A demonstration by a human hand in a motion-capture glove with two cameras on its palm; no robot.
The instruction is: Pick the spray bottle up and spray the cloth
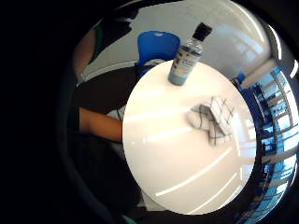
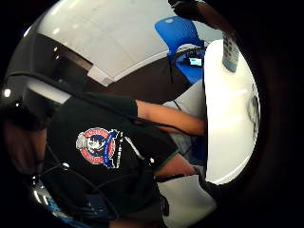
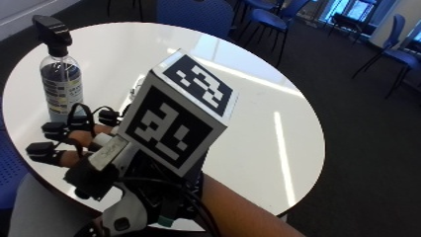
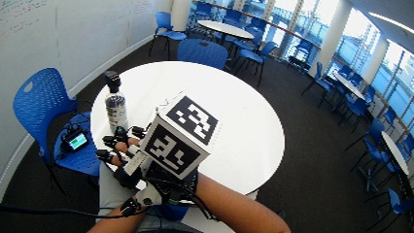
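On white table [image 3: 263,98]: bottle [image 3: 59,81] upright at far left edge, cloth [image 1: 212,119] crumpled mid-table. Right hand [image 3: 82,148] hovers near bottle, fingers spread, holding nothing. Risk: bottle tall, close to rim; sideways knock during reach likely tips it off table.

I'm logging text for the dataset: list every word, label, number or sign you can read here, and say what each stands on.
No text here can be read.
Spray bottle label: lines of print, too small and blurred.
Shirt badge: round emblem, any lettering blurred.
Whiteboard on the wall: faint handwriting, illegible.
Small screen on the blue chair: lit, content unreadable.
Checked cloth and white table: no text.
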